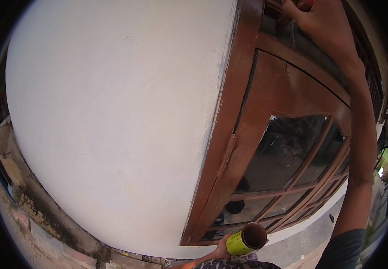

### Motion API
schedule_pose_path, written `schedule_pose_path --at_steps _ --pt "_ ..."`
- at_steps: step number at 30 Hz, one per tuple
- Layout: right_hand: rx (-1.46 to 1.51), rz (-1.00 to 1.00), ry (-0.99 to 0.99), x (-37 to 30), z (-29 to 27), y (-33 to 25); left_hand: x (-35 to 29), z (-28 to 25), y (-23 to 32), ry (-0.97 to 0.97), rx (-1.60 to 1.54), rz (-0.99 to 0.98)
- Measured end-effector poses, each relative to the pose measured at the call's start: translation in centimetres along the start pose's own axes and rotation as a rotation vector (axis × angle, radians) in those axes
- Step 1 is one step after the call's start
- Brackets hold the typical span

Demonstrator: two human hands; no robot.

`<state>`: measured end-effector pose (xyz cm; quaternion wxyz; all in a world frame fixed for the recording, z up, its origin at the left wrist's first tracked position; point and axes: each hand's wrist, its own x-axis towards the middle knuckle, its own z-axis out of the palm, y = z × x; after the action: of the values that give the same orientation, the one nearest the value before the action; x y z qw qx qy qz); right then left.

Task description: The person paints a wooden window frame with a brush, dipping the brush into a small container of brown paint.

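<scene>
At the lower middle, my left hand (222, 249) is closed round a small yellow-green paint can (236, 244). Its open mouth tilts toward me, and the inside is coated brown. My right arm reaches up along the right side. At the top edge my right hand (321, 20) is closed on a paintbrush with an orange-red handle (305, 4); its bristle end is mostly hidden or out of view. That hand is up against the upper part of a brown wooden window frame (244, 58), above the casement (265, 89) with its glass panes.
A white wall (113, 112) fills the left and meets the frame along a rough edge. One hinge (228, 152) shows on the casement's left side. Below lie a stained concrete ledge (46, 215) and paving (23, 240). Greenery (387, 161) stands at the far right.
</scene>
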<state>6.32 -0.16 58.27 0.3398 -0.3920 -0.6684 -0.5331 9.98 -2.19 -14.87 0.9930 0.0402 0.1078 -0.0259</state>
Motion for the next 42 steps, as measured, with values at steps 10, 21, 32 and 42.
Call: schedule_pose_path --at_steps 10,21,32,42 --pt "-0.581 -0.232 -0.092 -1.7 -3.5 -5.9 -0.1 -0.5 -0.5 -0.293 -0.020 -0.105" --pt "-0.363 -0.199 -0.233 1.0 -1.0 -2.5 -4.3 4.2 0.3 -0.480 -0.078 -0.085" --pt "-0.301 -0.272 -0.163 1.2 -0.1 -1.2 -1.8 0.7 -0.6 -0.027 -0.030 -0.049" --pt "-0.509 -0.199 0.078 -0.3 -1.5 -5.5 -3.0 2.1 -1.4 -0.076 -0.094 -0.070"
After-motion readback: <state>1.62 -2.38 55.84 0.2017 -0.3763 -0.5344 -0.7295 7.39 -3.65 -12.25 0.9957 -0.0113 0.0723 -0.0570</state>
